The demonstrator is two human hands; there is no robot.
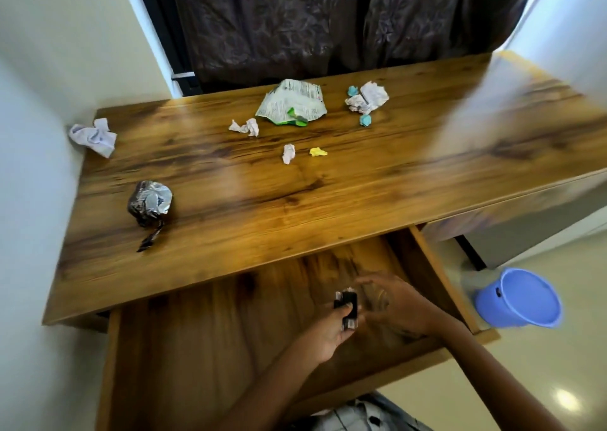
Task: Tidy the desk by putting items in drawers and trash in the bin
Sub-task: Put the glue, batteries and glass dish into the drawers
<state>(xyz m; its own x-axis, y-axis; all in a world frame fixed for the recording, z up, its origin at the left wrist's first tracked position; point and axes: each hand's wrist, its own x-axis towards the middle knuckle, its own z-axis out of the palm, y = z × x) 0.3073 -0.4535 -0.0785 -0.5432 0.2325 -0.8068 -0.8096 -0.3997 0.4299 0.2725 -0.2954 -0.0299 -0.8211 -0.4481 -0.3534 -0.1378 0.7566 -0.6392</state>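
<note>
Two hands work over the open drawer (230,348): your left hand (323,333) pinches a small black object (346,304) above the drawer's right half, while your right hand (399,306) hovers beside it, fingers loosely spread, blurred. Crumpled papers (368,99) litter the desk's (230,200) far edge.

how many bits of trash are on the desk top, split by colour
white or pale paper: 4
blue: 2
yellow: 1
silver foil ball: 1
white and green wrapper: 1
total: 9
</note>
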